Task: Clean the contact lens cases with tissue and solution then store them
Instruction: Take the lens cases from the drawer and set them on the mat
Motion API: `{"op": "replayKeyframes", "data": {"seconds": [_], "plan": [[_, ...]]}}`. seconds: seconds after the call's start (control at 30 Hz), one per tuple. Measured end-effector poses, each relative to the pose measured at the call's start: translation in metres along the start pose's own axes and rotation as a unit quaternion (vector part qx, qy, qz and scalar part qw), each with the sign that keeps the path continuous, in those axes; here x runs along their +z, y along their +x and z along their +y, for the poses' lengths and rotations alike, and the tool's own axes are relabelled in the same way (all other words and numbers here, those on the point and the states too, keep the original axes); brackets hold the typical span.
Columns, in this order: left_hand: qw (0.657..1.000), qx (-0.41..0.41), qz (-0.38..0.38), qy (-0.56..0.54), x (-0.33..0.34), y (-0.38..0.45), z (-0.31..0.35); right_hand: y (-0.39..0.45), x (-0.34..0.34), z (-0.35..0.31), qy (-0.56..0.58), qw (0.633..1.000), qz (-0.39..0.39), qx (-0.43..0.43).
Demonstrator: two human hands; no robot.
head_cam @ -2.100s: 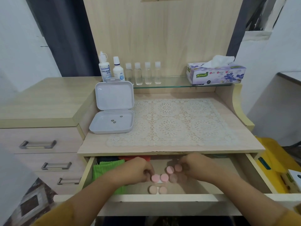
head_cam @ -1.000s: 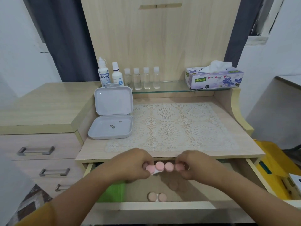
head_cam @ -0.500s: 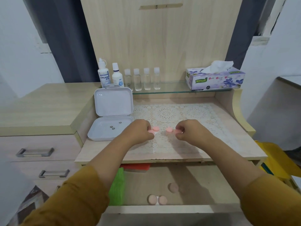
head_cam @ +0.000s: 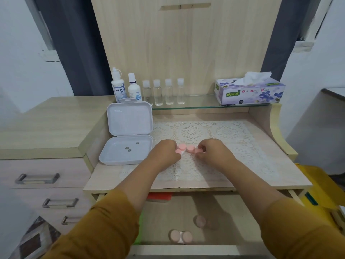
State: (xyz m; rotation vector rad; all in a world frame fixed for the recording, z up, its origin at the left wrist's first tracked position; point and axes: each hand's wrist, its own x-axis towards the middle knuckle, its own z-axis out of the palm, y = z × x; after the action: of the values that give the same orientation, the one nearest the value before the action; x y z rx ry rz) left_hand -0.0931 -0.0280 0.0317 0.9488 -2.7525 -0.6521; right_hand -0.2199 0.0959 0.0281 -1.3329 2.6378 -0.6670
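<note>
My left hand (head_cam: 165, 151) grips a pink twin-cup contact lens case (head_cam: 180, 148) low over the white lace mat (head_cam: 220, 146). My right hand (head_cam: 212, 152) grips a second pink lens case (head_cam: 193, 149) right beside the first. Two more pink lens cases lie in the open drawer (head_cam: 233, 221) below: one (head_cam: 180, 236) near its front edge, another (head_cam: 202, 221) a little further back. On the glass shelf stand two solution bottles (head_cam: 118, 86) and a tissue box (head_cam: 250, 90) with a tissue sticking out.
An open white plastic box (head_cam: 128, 131) with three small items in its tray sits left of the mat. Several small clear bottles (head_cam: 164, 91) line the shelf. Green and red cloths lie at the drawer's left. Closed drawers with metal handles are at the left.
Both hands lifted a lens case each out of the drawer and carried them up and forward over the lace mat. In the last half second they hardly moved.
</note>
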Motion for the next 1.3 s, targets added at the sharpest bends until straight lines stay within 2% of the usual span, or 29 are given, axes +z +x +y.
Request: {"op": "replayKeyframes", "data": {"seconds": [0.3, 0.53, 0.7, 0.9, 0.97, 1.07, 1.2, 1.3], "plan": [[0.999, -0.009, -0.001, -0.040, 0.005, -0.002, 0.006, 0.001, 0.009, -0.002, 0.000, 0.998, 0.016, 0.057], [0.999, -0.008, 0.000, -0.039, 0.010, 0.002, 0.013, 0.002, 0.008, -0.001, 0.003, 0.998, 0.007, 0.068], [0.998, 0.005, 0.013, -0.063, 0.010, -0.007, 0.004, -0.011, 0.004, 0.004, 0.017, 0.999, 0.015, 0.040], [0.983, 0.074, 0.026, -0.167, 0.009, -0.048, -0.008, -0.056, -0.001, 0.002, 0.012, 0.998, -0.008, -0.057], [0.975, 0.098, 0.008, -0.198, 0.011, -0.066, -0.012, -0.073, 0.001, 0.003, 0.018, 0.995, -0.032, -0.090], [0.967, 0.123, -0.064, -0.214, 0.019, -0.089, -0.022, -0.089, 0.005, 0.006, -0.011, 0.990, -0.071, -0.124], [0.968, 0.183, -0.127, -0.112, 0.034, -0.108, -0.037, -0.101, 0.009, 0.011, -0.047, 0.984, -0.087, -0.151], [0.963, 0.201, -0.172, -0.044, 0.042, -0.114, -0.042, -0.108, 0.017, 0.015, -0.076, 0.974, -0.134, -0.164]]}}
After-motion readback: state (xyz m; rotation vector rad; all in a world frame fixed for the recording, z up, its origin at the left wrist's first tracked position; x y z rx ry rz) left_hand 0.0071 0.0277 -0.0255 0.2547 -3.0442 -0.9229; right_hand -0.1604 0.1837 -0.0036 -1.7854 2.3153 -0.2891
